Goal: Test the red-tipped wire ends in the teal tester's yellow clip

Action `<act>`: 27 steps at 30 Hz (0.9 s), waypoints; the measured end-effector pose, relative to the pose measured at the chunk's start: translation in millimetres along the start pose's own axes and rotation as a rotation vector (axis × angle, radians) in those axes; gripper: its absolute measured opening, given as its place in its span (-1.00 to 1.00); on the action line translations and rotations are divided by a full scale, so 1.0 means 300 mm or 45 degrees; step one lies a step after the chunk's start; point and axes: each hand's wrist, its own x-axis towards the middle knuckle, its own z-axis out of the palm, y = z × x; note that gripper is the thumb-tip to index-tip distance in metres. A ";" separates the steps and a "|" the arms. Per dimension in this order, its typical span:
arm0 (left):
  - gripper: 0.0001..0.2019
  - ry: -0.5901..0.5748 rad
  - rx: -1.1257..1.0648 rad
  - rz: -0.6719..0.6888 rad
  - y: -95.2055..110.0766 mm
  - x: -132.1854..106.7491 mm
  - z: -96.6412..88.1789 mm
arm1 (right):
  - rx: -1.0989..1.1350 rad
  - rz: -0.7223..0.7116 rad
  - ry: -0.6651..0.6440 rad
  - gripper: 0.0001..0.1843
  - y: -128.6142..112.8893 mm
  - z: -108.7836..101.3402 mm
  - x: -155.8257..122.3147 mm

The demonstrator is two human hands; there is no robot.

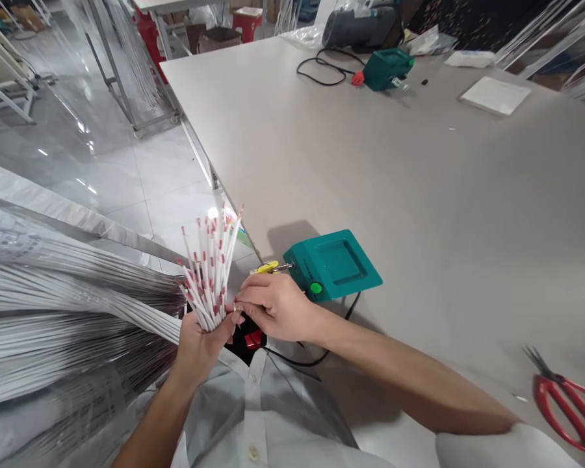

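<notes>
A bundle of thin white wires (209, 273) with reddish ends fans upward out of my left hand (202, 344), whose fingers are wrapped round it. My right hand (277, 305) is pinched close to my left thumb, beside the bundle; whatever sits between its fingertips is too small to make out. Just past my right hand, a green device (338, 263) with a bright green button lies by the table's edge. A yellow piece (267, 266) is next to its metal tip, partly behind my fingers. Below my hands shows a small red part (253, 339).
Long white wire bundles (78, 299) hang at the left. Red-handled scissors (563, 403) lie on the table (419, 182) at the right. A second green device (387, 68) with a black cable stands at the back, near a white pad (496, 95).
</notes>
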 end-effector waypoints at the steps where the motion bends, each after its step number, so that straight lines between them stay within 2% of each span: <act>1: -0.85 -0.010 0.031 -0.002 0.005 0.000 0.003 | -0.134 -0.063 -0.002 -0.77 0.001 0.000 -0.003; 6: -0.87 0.071 0.025 -0.027 0.004 0.004 0.028 | -0.685 -0.321 0.020 -0.78 0.008 0.006 -0.023; 11: -0.87 0.081 -0.005 -0.018 -0.026 0.008 0.038 | -0.758 -0.430 -0.085 -0.78 0.024 0.001 -0.052; 14: -0.87 0.117 -0.061 0.005 -0.048 0.015 0.026 | -0.651 -0.352 -0.183 -0.80 0.024 -0.010 -0.076; 16: -0.87 0.135 -0.110 -0.006 -0.058 0.020 0.018 | -0.521 -0.168 -0.195 -0.80 0.019 -0.024 -0.081; 19: -0.84 0.101 -0.153 -0.047 -0.057 0.023 0.016 | -0.248 0.158 -0.112 -0.80 0.007 -0.047 -0.062; 21: -0.83 0.058 -0.144 -0.061 -0.048 0.021 0.019 | -0.093 0.261 -0.075 -0.80 0.003 -0.055 -0.039; 24: -0.85 -0.007 -0.087 -0.044 -0.023 0.015 0.027 | 0.016 0.223 -0.136 -0.80 0.005 -0.047 -0.010; 27: -0.87 -0.011 -0.006 -0.056 0.009 0.013 0.035 | -0.093 0.113 -0.184 -0.77 0.009 -0.030 -0.004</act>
